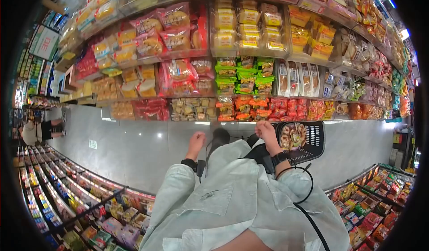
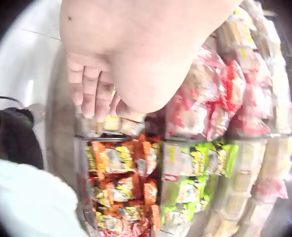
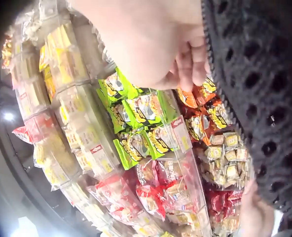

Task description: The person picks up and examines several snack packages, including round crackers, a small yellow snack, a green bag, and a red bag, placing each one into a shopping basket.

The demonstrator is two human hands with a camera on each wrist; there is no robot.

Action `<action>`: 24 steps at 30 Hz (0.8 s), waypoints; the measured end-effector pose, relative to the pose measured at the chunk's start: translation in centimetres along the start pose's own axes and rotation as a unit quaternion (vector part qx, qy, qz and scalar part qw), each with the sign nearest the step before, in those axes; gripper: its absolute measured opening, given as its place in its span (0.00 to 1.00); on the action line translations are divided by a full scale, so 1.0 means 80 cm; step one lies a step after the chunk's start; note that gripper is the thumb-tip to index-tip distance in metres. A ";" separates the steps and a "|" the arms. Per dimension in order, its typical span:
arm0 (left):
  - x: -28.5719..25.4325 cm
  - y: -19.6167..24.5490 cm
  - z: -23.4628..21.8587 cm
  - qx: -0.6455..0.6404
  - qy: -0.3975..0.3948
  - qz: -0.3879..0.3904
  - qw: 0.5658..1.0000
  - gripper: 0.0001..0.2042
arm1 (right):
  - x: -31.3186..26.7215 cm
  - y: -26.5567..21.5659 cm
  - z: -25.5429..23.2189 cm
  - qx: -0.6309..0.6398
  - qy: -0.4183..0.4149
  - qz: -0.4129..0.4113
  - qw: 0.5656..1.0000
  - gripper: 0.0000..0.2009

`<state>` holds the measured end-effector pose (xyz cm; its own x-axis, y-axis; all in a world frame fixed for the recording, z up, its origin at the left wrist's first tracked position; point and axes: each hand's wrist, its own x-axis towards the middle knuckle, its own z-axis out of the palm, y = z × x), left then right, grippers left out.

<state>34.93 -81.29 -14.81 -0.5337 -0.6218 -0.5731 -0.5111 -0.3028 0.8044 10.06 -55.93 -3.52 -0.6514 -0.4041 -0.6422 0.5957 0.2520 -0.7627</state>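
Observation:
Both hands are held out in front of the body, low beside the bottom shelf rows. My left hand [image 1: 195,144] has its fingers loosely bent with nothing in them; the left wrist view shows its palm side near orange snack packets [image 2: 119,185] and green snack packets [image 2: 188,197]. Beside the black shopping basket [image 1: 314,137], my right hand [image 1: 267,132] also has loosely bent fingers and no item shows in it. In the right wrist view, green packets [image 3: 131,108] and orange packets [image 3: 199,126] lie just beyond its fingers. Several wrapped goods [image 1: 292,135] fill part of the basket.
Tiered shelves of packaged breads [image 1: 178,74] curve across the front. Grey tiled floor [image 1: 129,148] runs along the aisle. Behind, racks of packets [image 1: 114,224] stand on both sides. Another person [image 1: 33,132] is far left. A black cable [image 1: 313,224] hangs by the right sleeve.

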 end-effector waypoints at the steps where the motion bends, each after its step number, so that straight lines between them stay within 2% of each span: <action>1: 0.034 0.006 -0.010 0.056 -0.032 0.045 0.997 0.07 | -0.004 -0.009 0.008 -0.011 -0.009 0.028 1.000 0.05; 2: 0.048 0.057 -0.012 0.066 -0.064 0.097 0.991 0.07 | 0.003 0.003 -0.002 -0.031 -0.071 -0.043 0.996 0.05; 3: 0.040 0.120 -0.013 0.078 -0.100 0.144 0.981 0.07 | 0.000 -0.006 0.004 -0.019 -0.049 -0.033 0.998 0.06; 5: 0.043 0.214 0.011 0.011 -0.096 0.092 0.991 0.10 | 0.013 -0.023 0.005 -0.011 -0.040 -0.060 0.997 0.07; 6: 0.066 0.245 0.023 0.002 -0.099 0.137 0.986 0.12 | 0.012 -0.041 0.011 -0.002 -0.019 -0.031 0.999 0.07; 8: 0.073 0.273 0.042 -0.017 -0.099 0.198 0.975 0.16 | 0.035 -0.041 0.003 -0.001 -0.031 -0.016 0.999 0.06; 10: 0.070 0.320 0.068 0.005 -0.074 0.206 0.976 0.21 | 0.048 -0.047 -0.007 0.033 -0.021 -0.006 0.999 0.06; 12: 0.074 0.347 0.093 0.013 -0.038 0.214 0.976 0.23 | 0.057 -0.061 -0.006 0.046 -0.020 -0.016 0.999 0.06; 13: 0.077 0.357 0.107 0.003 -0.012 0.187 0.982 0.19 | 0.060 -0.071 -0.002 0.040 -0.021 -0.030 0.999 0.06; 15: 0.113 0.339 0.117 0.037 0.035 0.230 0.972 0.15 | 0.061 -0.087 0.003 0.040 -0.034 -0.029 0.998 0.06; 17: 0.120 0.334 0.120 0.048 0.065 0.249 0.965 0.10 | 0.069 -0.075 0.003 0.028 -0.049 -0.018 0.998 0.06; 20: 0.094 0.342 0.123 0.116 0.135 0.312 0.933 0.09 | 0.068 -0.071 0.001 0.031 -0.086 -0.012 0.996 0.06; 21: 0.067 0.360 0.126 0.195 0.168 0.332 0.908 0.09 | 0.064 -0.075 0.004 0.038 -0.096 -0.015 0.995 0.07; 22: 0.050 0.368 0.129 0.183 0.156 0.356 0.903 0.08 | 0.064 -0.076 0.006 0.041 -0.106 -0.021 0.993 0.08; 23: 0.036 0.373 0.133 0.166 0.146 0.381 0.898 0.08 | 0.067 -0.072 0.006 0.034 -0.130 0.002 0.991 0.13; 24: 0.019 0.375 0.136 0.149 0.136 0.405 0.892 0.08 | 0.062 -0.074 0.008 0.030 -0.135 -0.016 0.990 0.16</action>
<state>11.45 -83.45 6.79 -0.6466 -0.7137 0.2694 -0.2095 0.5058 0.8368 3.62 -59.98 -2.17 -0.5248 -0.6340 -0.5679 0.6087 0.1869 -0.7711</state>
